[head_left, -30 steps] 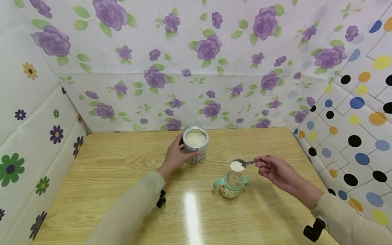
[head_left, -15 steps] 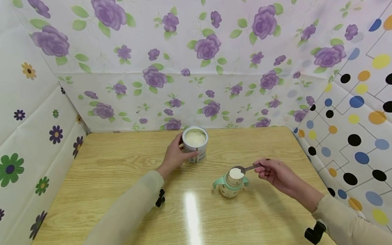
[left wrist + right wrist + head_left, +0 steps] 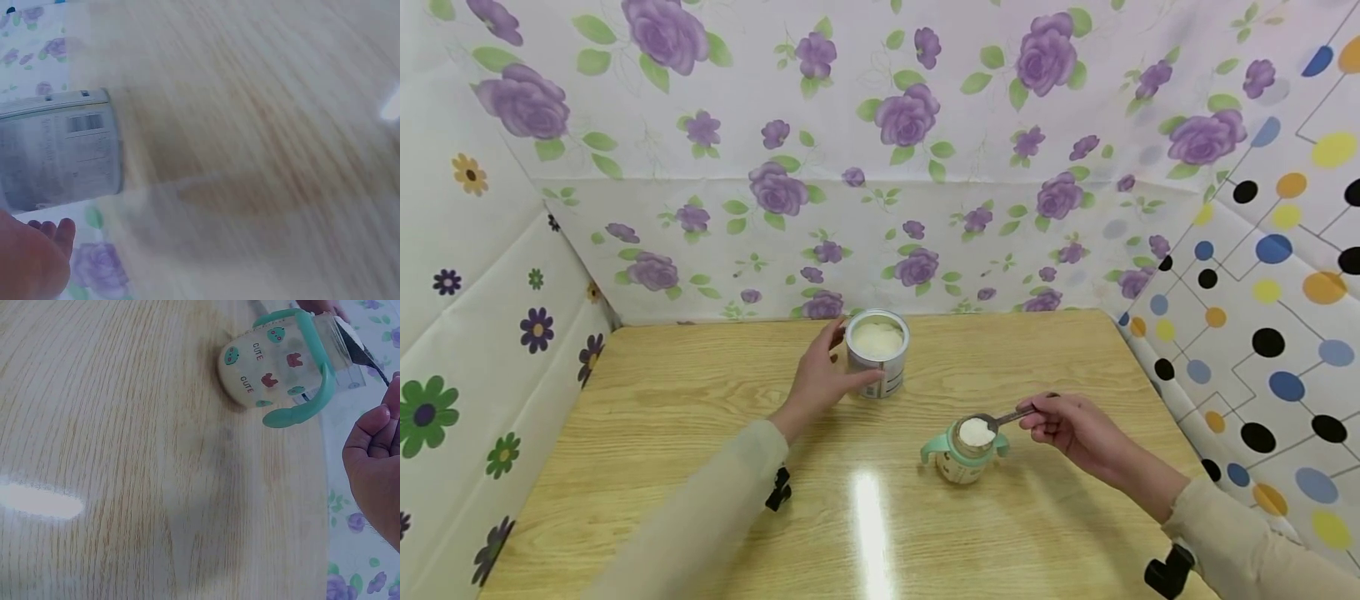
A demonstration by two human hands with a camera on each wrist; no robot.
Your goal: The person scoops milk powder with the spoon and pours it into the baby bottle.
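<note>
A metal can (image 3: 891,377) of pale powder (image 3: 878,340) stands toward the back of the table. My left hand (image 3: 820,379) is spread beside it, thumb across its front and fingers loose at its left side; in the left wrist view a gap shows between the fingers (image 3: 64,236) and the can. With thumb and fingers my right hand (image 3: 1086,437) pinches the handle of a dark spoon (image 3: 1017,414). Its bowl, heaped with white powder (image 3: 977,432), lies over the open mouth of a clear baby bottle (image 3: 958,468). The bottle stands upright, with a mint-green collar and two handles.
The wooden table (image 3: 700,375) carries a bright light streak in front. Behind it hangs a purple-flowered cloth (image 3: 820,200), with a dotted cloth (image 3: 1285,333) on the right and a flowered one (image 3: 482,333) on the left.
The right hand has brought the spoon down and slightly left onto the bottle's mouth. The left hand's grip has loosened, and it has drawn a little left from the can.
</note>
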